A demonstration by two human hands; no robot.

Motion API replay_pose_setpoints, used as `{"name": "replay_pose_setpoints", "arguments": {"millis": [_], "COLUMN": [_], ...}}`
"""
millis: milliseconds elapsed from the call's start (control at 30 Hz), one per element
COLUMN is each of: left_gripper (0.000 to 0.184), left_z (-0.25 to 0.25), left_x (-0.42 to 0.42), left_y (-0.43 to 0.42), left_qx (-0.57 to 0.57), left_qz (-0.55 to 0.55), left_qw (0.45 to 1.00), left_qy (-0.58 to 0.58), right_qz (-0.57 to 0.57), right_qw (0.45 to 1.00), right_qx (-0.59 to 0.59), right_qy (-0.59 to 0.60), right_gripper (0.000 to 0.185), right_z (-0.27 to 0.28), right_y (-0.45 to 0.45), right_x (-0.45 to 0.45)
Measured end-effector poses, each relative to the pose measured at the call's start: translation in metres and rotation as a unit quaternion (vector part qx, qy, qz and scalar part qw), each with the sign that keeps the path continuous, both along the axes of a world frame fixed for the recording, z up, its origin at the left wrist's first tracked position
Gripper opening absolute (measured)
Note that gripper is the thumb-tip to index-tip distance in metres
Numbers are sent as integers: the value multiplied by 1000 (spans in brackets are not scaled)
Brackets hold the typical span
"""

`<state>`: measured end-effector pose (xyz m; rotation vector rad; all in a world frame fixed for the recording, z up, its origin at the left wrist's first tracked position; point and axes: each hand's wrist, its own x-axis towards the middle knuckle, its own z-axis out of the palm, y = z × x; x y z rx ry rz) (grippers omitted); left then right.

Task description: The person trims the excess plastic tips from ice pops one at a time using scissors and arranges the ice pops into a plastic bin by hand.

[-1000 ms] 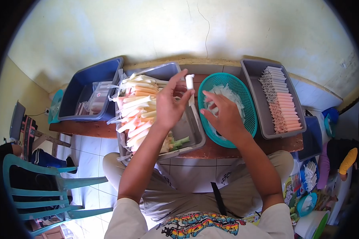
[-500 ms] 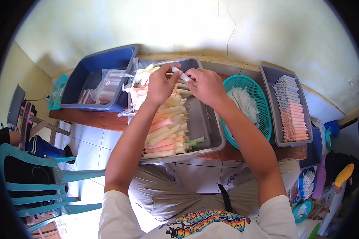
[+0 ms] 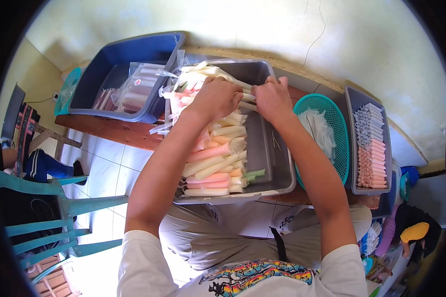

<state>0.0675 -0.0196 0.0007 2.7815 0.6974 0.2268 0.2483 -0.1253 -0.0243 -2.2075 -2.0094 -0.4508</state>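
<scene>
Over the grey tub (image 3: pixel 270 185) both of my hands are close together, with pale tubes between them. My left hand (image 3: pixel 219 97) has its fingers curled on the near side of a pale tube, above the pile of cream, pink and orange filled tubes (image 3: pixel 210 163). My right hand (image 3: pixel 273 99) is closed round the end of something pale; its fingers hide most of it. Right of my right forearm, a green basket (image 3: pixel 343 143) holds clear plastic wrappers (image 3: pixel 318 129).
A blue tub (image 3: pixel 91 110) with bagged tubes stands at the left. Rows of white and pink wrapped tubes (image 3: pixel 371 156) lie in a grey tray (image 3: pixel 354 106) at the right. A green chair (image 3: pixel 34 185) is lower left; another person (image 3: pixel 415 230) is at far right.
Both hands have moved from holding a small white piece up in the air to the tubes in the grey tub. The view has shifted, so the tubs appear further right.
</scene>
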Motion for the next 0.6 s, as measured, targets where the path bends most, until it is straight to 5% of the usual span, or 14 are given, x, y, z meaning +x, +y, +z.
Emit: {"name": "replay_pose_setpoints", "arguments": {"millis": [200,600], "left_gripper": [38,41], "left_z": [-3,-4], "left_x": [0,1], "left_y": [-3,-4], "left_qx": [7,0], "left_qz": [-14,-10], "left_qw": [999,1000], "left_qy": [35,19], "right_qz": [-20,-19], "right_qw": [994,991], "right_qx": [-106,-120], "right_qy": [-27,-46], "right_gripper": [23,25], "right_z": [4,7], "right_y": [15,11], "right_x": [-3,-5]}}
